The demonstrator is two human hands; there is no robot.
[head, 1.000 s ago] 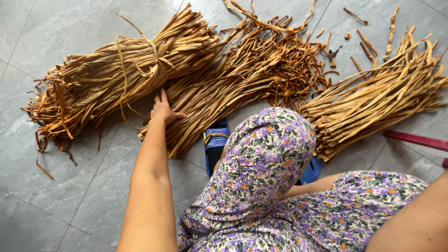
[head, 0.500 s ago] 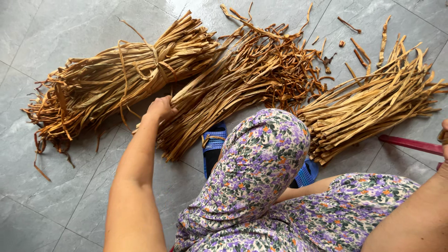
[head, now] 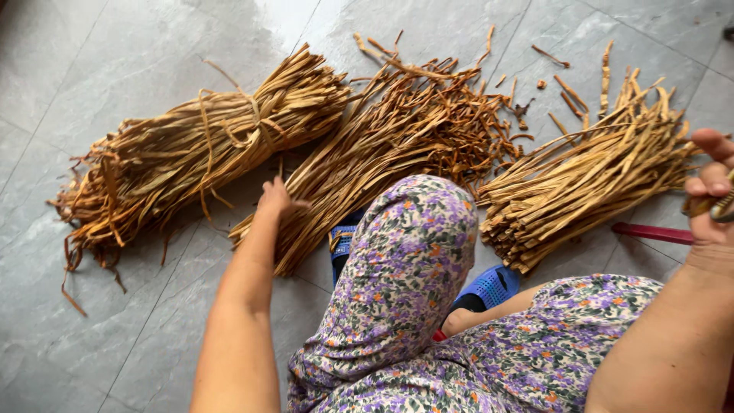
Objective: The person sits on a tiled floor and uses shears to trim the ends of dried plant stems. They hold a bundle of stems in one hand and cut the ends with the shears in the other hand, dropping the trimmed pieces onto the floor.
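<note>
My left hand [head: 274, 197] reaches down onto the near end of the middle loose pile of dried brown strips [head: 397, 138], its fingers curled among the strips. To its left lies a tied bundle of dried strips [head: 199, 153], bound round its middle with a strip. A third pile of dried strips [head: 589, 180] lies to the right. My right hand [head: 712, 187] is raised at the right edge, fingers closed round a thin brown piece that is mostly out of frame. My bent knee in purple flowered cloth [head: 401, 260] is between the hands.
Grey floor tiles [head: 115, 61] lie under everything. Blue sandals [head: 489, 287] show beside my knee. A red stick-like thing [head: 650, 232] lies on the floor near the right pile. Small loose strip pieces [head: 562, 84] are scattered at the back.
My left hand has stayed at the near end of the middle pile, its fingers curling in. My right hand has come up into view at the right edge.
</note>
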